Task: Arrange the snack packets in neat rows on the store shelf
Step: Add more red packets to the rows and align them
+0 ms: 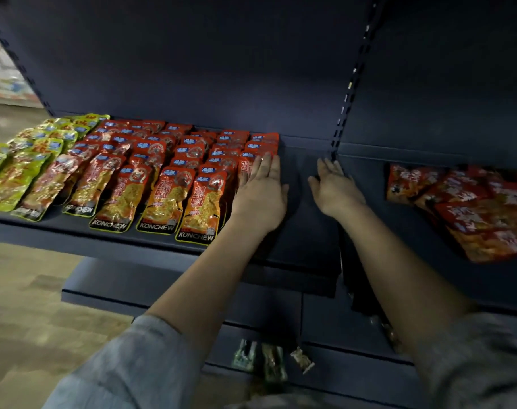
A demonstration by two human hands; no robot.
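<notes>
Red and orange snack packets lie in overlapping rows across the dark shelf. Yellow-green packets fill the rows at the far left. My left hand lies flat, fingers straight, on the rightmost row of red packets and covers the front ones. My right hand hovers over the bare shelf surface just right of that row, fingers straight and relaxed, holding nothing. Its fingertips reach near the slotted upright.
On the neighbouring shelf section to the right, a loose pile of red packets lies untidy. A lower shelf holds three small packets near its front edge. Wood-patterned floor shows at the left.
</notes>
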